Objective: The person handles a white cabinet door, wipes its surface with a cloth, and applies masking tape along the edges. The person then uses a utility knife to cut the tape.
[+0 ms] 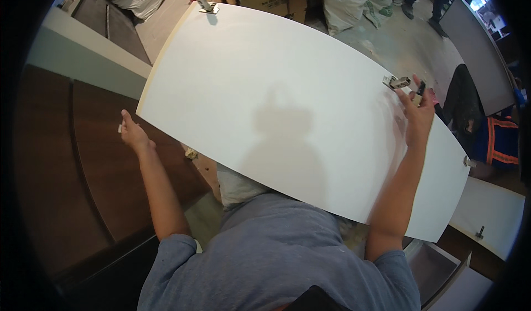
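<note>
A large white cabinet door panel lies across in front of me, with pale edging on its left end. Metal cabinet hinges sit along its far edge: one hinge at the far left, another hinge at the right and a third hinge by the right end. My right hand is at the middle hinge, its fingers curled round a small black and tan object whose kind I cannot make out. Just off the panel's left corner, my left hand is closed on a small white piece.
Dark brown wood panels stand close on my left. White sacks and a cardboard box lie beyond the panel. Another person's legs show at the far right. Lower right is another white panel with a hinge.
</note>
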The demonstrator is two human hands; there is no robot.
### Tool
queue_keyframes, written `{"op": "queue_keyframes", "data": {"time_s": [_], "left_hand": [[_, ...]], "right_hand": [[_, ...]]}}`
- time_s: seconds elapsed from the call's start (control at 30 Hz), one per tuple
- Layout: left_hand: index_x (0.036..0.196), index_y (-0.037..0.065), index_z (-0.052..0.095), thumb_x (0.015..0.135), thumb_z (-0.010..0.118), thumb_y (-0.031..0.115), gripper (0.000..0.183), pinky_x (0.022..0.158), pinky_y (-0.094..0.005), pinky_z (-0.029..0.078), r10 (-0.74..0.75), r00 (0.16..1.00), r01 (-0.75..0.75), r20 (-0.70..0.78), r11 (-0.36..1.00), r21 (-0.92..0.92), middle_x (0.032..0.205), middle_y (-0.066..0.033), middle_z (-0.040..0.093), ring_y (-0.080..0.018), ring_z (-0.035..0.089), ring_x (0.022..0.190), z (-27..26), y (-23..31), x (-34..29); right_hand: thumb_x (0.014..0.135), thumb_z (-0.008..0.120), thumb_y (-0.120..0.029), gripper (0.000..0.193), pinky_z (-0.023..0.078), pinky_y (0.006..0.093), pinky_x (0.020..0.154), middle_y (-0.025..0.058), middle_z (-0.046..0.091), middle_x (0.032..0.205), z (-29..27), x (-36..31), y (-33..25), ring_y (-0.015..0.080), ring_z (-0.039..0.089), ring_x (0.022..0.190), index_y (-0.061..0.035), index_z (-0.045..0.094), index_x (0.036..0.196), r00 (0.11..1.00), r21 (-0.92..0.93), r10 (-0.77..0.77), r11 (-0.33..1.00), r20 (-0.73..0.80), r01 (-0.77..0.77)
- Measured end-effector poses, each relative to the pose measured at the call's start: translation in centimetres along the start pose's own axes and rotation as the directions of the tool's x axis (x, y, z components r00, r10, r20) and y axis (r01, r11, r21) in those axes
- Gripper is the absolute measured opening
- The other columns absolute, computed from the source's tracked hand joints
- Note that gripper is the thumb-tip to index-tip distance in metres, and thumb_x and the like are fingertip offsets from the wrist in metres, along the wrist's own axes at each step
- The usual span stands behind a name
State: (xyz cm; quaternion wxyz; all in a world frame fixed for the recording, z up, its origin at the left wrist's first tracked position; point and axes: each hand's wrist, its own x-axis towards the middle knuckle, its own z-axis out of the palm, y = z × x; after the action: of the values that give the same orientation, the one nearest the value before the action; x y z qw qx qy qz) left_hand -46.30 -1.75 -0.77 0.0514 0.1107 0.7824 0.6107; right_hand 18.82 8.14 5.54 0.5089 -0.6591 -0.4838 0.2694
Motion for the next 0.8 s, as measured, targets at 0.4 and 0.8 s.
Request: {"op": "queue_keyframes", "data": {"time_s": [0.4,0.8], "left_hand": [[0.118,0.003,0.071,0.1,0.073,0.02,0.025,0.098,-0.0305,0.047,0.711,0.657,-0.696,0.249,0.7,-0.162,0.103,-0.0031,0.06,-0.0148,0.057,0.102,1.9,9.8,-13.0],[0.105,0.001,0.073,0.097,0.06,-0.002,0.015,0.103,-0.0335,0.046,0.485,0.423,0.184,0.765,0.781,-0.597,0.118,-0.0118,0.067,-0.0194,0.06,0.108,2.0,12.8,-20.1]], "right_hand": [[0.087,0.085,-0.015,0.056,0.025,0.0206,0.055,-0.0092,0.052,0.082,-1.7,-0.4,-2.0,0.0002,0.039,0.063,-0.0086,0.066,0.139,0.998,0.139,-0.056,0.989,-0.026,0.059],[0.088,0.08,-0.012,0.036,0.033,0.0176,0.064,-0.0099,0.05,0.086,2.4,-5.8,-5.9,0.001,0.04,0.071,-0.0064,0.075,0.123,0.961,-0.035,-0.09,0.994,0.26,0.103]]}}
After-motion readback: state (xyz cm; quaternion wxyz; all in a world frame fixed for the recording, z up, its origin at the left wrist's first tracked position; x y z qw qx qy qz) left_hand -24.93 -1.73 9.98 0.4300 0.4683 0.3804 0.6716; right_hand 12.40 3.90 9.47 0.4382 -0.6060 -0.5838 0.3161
